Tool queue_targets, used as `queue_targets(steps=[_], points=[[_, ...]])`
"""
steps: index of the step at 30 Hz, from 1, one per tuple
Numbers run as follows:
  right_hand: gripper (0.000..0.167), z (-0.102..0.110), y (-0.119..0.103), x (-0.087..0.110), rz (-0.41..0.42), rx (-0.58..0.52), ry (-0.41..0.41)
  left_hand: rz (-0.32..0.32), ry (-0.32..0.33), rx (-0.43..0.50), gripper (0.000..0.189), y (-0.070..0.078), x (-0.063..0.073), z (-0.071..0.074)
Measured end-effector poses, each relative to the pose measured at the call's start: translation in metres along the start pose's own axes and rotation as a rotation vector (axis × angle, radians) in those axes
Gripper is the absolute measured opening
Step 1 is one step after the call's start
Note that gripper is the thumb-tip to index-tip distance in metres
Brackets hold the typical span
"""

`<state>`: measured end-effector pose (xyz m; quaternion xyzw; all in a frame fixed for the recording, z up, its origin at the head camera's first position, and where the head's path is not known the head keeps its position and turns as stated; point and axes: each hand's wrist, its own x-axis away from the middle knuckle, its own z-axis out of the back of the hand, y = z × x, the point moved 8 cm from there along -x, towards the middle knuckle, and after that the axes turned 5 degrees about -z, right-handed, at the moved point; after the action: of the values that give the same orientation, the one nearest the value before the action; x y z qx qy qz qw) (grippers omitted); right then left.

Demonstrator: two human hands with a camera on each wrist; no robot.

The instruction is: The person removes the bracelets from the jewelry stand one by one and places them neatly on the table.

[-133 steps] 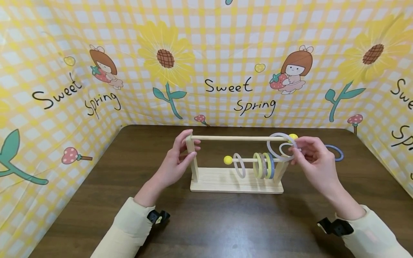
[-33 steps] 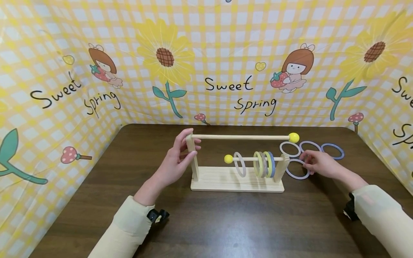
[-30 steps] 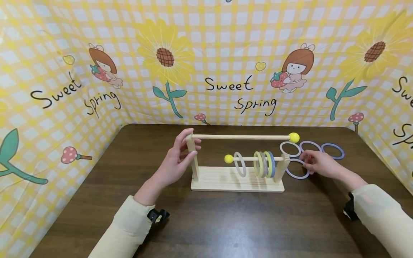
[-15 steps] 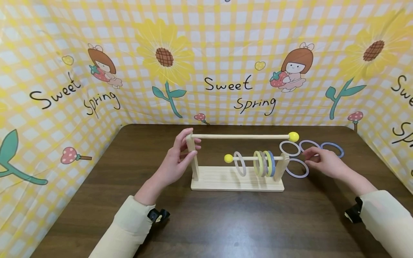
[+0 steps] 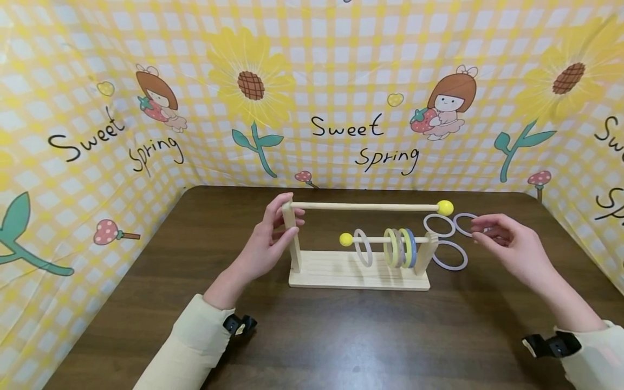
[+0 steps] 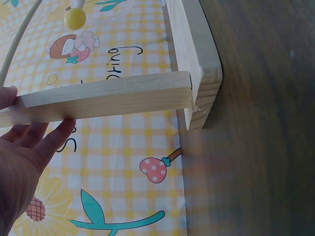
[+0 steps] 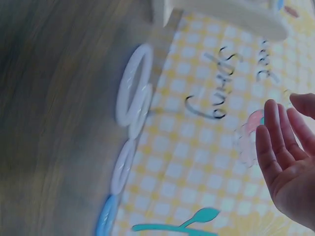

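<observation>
A wooden stand (image 5: 361, 277) carries two dowel rods tipped with yellow balls. My left hand (image 5: 265, 238) grips its left post (image 6: 113, 98), thumb on one side and fingers on the other. The lower rod (image 5: 375, 240) bears a pale ring (image 5: 363, 248) near its ball and a cluster of yellow, greyish and blue rings (image 5: 400, 248) near the right post. No ring is on the upper rod (image 5: 365, 206). My right hand (image 5: 512, 244) hovers over the table's right side, fingers loosely bent and holding nothing. Pale rings (image 7: 135, 83) lie on the table by the stand.
A blue ring (image 7: 106, 215) also lies on the table, hidden behind my right hand in the head view. The brown table (image 5: 341, 336) is walled by a yellow checked cloth (image 5: 341, 65) at the back and sides.
Earlier my right hand held two pale rings at the upper rod's ball end. Those rings now lie on the table, and that hand has let go and risen away. The left hand stays put.
</observation>
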<state>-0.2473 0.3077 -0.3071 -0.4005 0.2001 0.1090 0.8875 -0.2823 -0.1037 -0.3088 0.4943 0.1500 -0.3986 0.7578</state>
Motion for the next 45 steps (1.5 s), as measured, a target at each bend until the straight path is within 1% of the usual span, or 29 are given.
queue_targets(steps=[3, 6, 12, 16, 19, 22, 26, 30, 33, 38, 45], points=[[0.021, 0.002, -0.012, 0.008, 0.018, -0.086, 0.023, 0.0, -0.001, 0.002, 0.064, 0.0, 0.0, 0.0], [0.025, 0.001, -0.021, 0.016, 0.026, -0.144, 0.037, 0.002, 0.0, 0.001, 0.064, 0.001, 0.0, 0.0], [0.027, -0.007, -0.038, 0.028, 0.027, -0.198, 0.038, 0.005, 0.001, -0.009, 0.064, 0.001, 0.001, 0.001], [0.029, -0.018, -0.049, 0.035, 0.049, -0.244, 0.013, 0.01, 0.003, -0.014, 0.065, 0.001, 0.002, 0.002], [0.03, -0.03, -0.057, 0.039, 0.072, -0.323, -0.025, 0.011, 0.005, -0.012, 0.065, 0.001, 0.002, 0.002], [0.033, -0.044, -0.063, 0.041, 0.099, -0.369, -0.064, 0.009, 0.006, -0.005, 0.065, 0.001, 0.002, 0.002], [0.037, -0.06, -0.07, 0.044, 0.132, -0.36, -0.101, 0.006, 0.005, -0.001, 0.064, 0.001, 0.002, 0.002], [0.039, -0.075, -0.076, 0.045, 0.141, -0.378, -0.144, 0.006, 0.002, -0.002, 0.064, 0.001, 0.002, 0.001], [0.04, -0.086, -0.079, 0.044, 0.127, -0.392, -0.183, 0.005, 0.002, -0.008, 0.064, 0.001, 0.001, 0.002], [0.038, -0.103, -0.082, 0.041, 0.092, -0.363, -0.231, 0.006, 0.005, 0.001, 0.064, 0.0, 0.001, 0.001], [0.038, -0.123, -0.08, 0.04, 0.062, -0.347, -0.296, -0.004, 0.001, 0.009, 0.064, 0.001, -0.001, 0.0]])
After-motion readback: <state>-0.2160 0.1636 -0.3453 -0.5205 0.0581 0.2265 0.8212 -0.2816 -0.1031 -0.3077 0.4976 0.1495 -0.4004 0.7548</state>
